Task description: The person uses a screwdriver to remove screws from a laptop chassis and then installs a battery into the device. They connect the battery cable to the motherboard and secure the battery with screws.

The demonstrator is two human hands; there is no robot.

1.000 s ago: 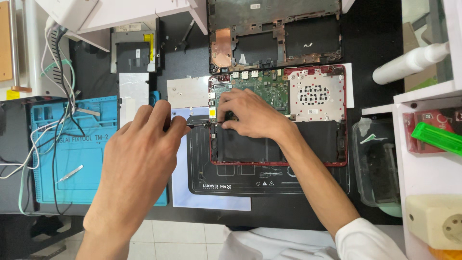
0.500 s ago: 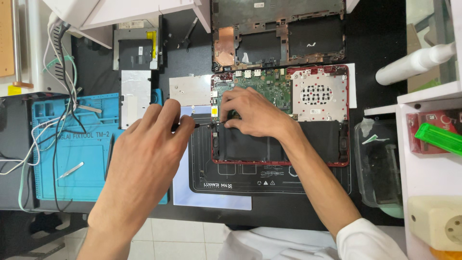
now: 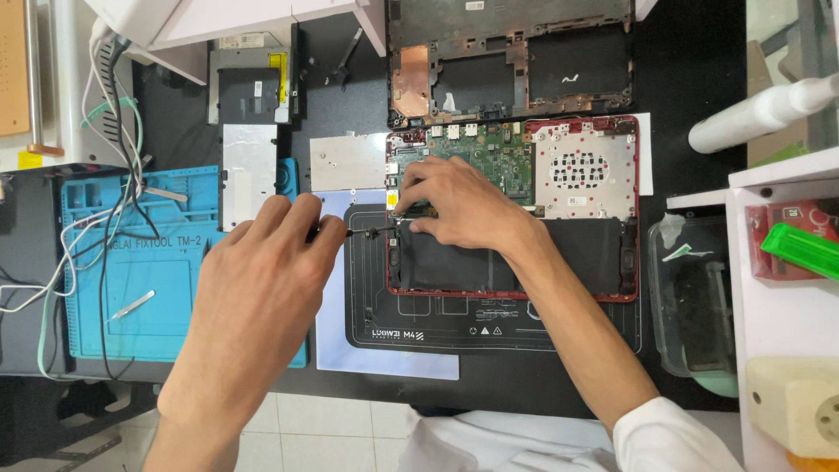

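Opened red-edged laptop base (image 3: pixel 516 210) lies on a dark work mat (image 3: pixel 489 319), green circuit board (image 3: pixel 489 157) and perforated silver plate (image 3: pixel 581 170) exposed in its upper half, black battery area (image 3: pixel 524 258) in its lower half; right hand (image 3: pixel 454 205) rests on the laptop's left part, fingers curled together and pressing down at the left edge of the board, fingertips pinched on a small part there, cannot tell exactly what; left hand (image 3: pixel 258 288) sits just left of the laptop, over the mat's left edge, fingers bunched and clamped on a thin dark tool (image 3: pixel 371 232); tool's tip points right and meets the laptop's left edge right beside the right hand's fingertips; pale sheet (image 3: pixel 384 350) shows under the mat, left of and below the laptop; second stripped dark chassis (image 3: pixel 516 57) lies directly above the laptop, touching or nearly so; silver metal cover (image 3: pixel 348 162) just left of the laptop's upper corner; grey drive unit (image 3: pixel 249 131) further left; blue repair mat (image 3: pixel 131 262) well left of the laptop with tweezers (image 3: pixel 133 304) on it; white and grey cables (image 3: pixel 105 175) trail across that mat; clear plastic container (image 3: pixel 690 297) just right of the laptop; white bottle (image 3: pixel 760 114) up and right of it.
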